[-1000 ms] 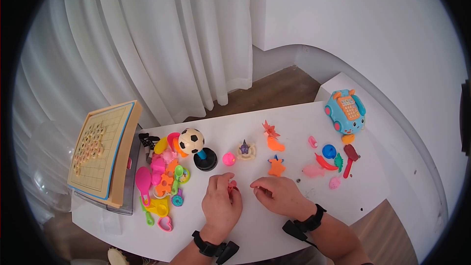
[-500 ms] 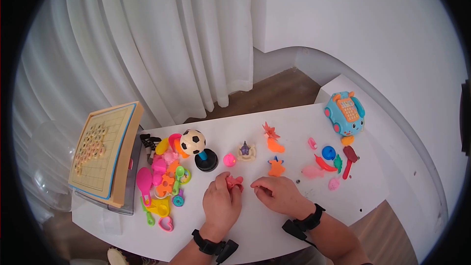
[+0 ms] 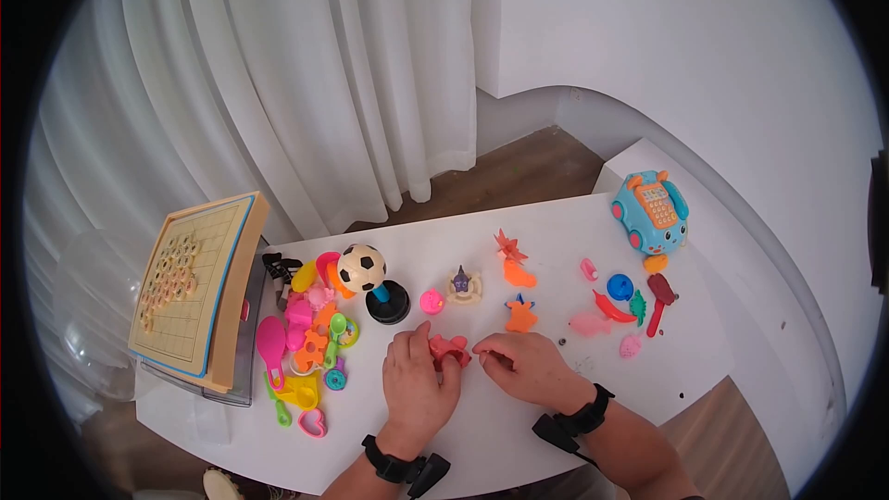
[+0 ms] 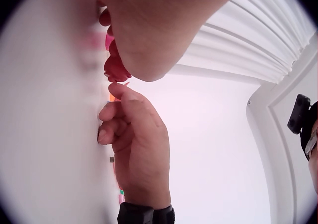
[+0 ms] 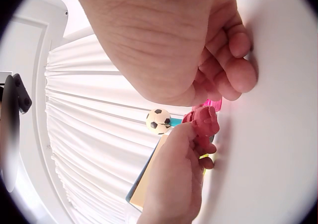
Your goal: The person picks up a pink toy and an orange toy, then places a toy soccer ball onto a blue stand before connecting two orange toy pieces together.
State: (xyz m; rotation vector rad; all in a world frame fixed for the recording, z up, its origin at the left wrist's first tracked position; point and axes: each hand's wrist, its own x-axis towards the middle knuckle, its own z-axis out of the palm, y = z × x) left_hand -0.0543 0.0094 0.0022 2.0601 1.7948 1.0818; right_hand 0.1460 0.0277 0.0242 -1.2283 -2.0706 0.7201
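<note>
My left hand (image 3: 415, 384) holds a small pinkish-red plastic toy (image 3: 450, 348) between thumb and fingers, low over the white table. In the right wrist view the toy (image 5: 204, 121) has a rounded, uneven body and sticks out past the thumb. Just to its right is my right hand (image 3: 530, 368), its fingers bent and the thumb close to the index fingertip. In the left wrist view the right fingertips (image 4: 118, 90) come right up near the toy's end. I cannot tell whether they pinch something small.
Beyond the hands lie a pink round toy (image 3: 432, 301), a purple figure on a cream ring (image 3: 463, 284) and orange pieces (image 3: 520, 315). A soccer-ball toy (image 3: 361, 268), mixed plastic toys (image 3: 301, 392) and a board game (image 3: 194, 287) stand left; a toy phone (image 3: 653, 213) stands right.
The red toy in my left hand has come further out of the fingers and shifted right, toward my right hand. My right hand has stayed almost in place.
</note>
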